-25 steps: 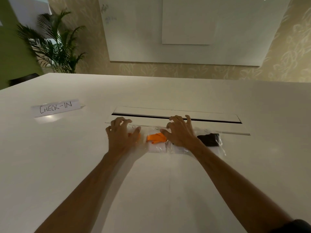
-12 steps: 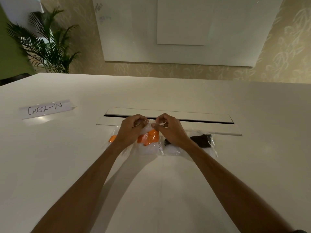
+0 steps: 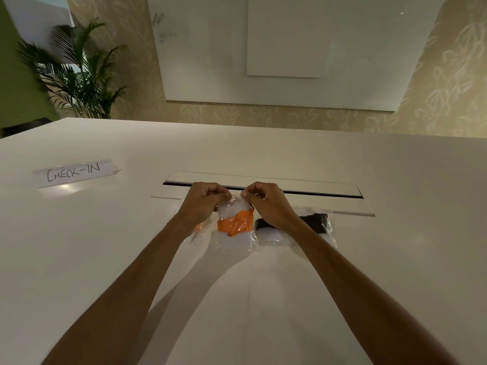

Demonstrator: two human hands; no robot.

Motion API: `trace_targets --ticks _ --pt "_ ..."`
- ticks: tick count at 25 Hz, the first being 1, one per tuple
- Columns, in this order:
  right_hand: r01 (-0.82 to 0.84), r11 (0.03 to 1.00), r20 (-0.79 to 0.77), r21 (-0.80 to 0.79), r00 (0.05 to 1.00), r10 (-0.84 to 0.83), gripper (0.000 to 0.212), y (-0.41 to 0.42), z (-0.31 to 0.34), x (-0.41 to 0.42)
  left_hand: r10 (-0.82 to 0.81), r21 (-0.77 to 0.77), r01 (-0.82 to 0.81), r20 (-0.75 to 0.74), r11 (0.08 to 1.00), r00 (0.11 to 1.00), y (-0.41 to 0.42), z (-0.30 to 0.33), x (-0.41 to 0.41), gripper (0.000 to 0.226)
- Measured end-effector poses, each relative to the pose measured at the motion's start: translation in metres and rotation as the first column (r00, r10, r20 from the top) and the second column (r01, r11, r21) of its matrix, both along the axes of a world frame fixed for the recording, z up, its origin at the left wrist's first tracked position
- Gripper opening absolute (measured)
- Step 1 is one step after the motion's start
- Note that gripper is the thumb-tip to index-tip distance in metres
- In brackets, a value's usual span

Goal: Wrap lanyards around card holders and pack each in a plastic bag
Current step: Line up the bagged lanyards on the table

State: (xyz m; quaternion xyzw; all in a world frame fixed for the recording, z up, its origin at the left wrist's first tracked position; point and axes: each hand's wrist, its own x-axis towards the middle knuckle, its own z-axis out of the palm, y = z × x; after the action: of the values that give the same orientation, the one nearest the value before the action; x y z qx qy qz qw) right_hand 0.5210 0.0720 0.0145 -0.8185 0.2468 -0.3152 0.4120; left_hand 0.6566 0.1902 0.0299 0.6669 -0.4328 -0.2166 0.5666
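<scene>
- On the tabletop [image 3: 369, 259] your left hand [image 3: 204, 204] and right hand [image 3: 268, 202] sit close together, fingers curled.
- Both pinch the top edge of the plastic bag [image 3: 234, 233], which lies between and just below them.
- Inside it, an orange lanyard [image 3: 234, 223] wraps the card holder [image 3: 232, 239].

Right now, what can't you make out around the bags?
Head view only:
- Mouth of the middle bag: sealed or open, hidden by the left hand and right hand pinching it.
- Left bag: mostly behind the left wrist.
- Dark-lanyard bag: one or two bags, right forearm covers it.
- Card holders: print too small.
</scene>
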Motion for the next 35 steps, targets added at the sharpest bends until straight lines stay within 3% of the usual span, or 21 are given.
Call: trace_targets --ticks 6,12,19,21,25,28,31,33,35 --pt "-0.059 0.996 -0.072 -0.064 0.996 0.054 0.015 -0.006 0.009 -0.010 -0.004 -0.001 0.004 0.110 1.000 0.994 -0.002 0.003 -0.004 0.010" --pt "-0.070 0.994 -0.091 -0.083 0.994 0.062 0.018 -0.007 0.009 -0.019 -0.023 0.029 0.028 -0.155 0.999 0.988 0.000 0.000 -0.013 0.010" --pt "-0.065 0.998 -0.087 0.023 0.994 0.067 0.018 -0.015 0.007 -0.037 0.058 0.025 -0.057 -0.070 0.998 0.996 -0.004 -0.010 -0.015 0.011" --pt "-0.074 0.996 -0.098 0.044 0.992 0.078 0.014 -0.019 0.005 -0.040 0.077 0.038 -0.076 -0.014 0.996 0.997 -0.007 -0.016 -0.011 0.011" --pt "0.007 0.999 -0.121 -0.047 0.993 -0.013 0.013 -0.021 -0.005 -0.028 0.159 0.001 -0.165 0.250 0.986 0.955 -0.015 -0.025 -0.007 0.005" --pt "0.066 0.994 -0.159 -0.083 0.984 -0.078 0.012 -0.021 -0.018 -0.017 0.194 -0.048 -0.188 0.289 0.981 0.937 -0.018 -0.031 -0.002 0.018" --pt "0.079 0.952 -0.244 -0.296 0.957 -0.155 0.022 -0.011 -0.021 -0.015 0.204 -0.052 -0.199 0.379 0.979 0.903 -0.021 -0.042 0.007 0.025" --pt "0.031 0.882 -0.294 -0.470 0.937 -0.189 0.038 0.000 -0.022 -0.017 0.186 -0.035 -0.191 0.452 0.981 0.872 -0.021 -0.046 0.012 0.015" --pt "-0.049 0.849 -0.338 -0.527 0.928 -0.156 0.049 0.015 -0.021 -0.021 0.149 0.014 -0.190 0.566 0.982 0.811 -0.016 -0.047 0.015 0.023"
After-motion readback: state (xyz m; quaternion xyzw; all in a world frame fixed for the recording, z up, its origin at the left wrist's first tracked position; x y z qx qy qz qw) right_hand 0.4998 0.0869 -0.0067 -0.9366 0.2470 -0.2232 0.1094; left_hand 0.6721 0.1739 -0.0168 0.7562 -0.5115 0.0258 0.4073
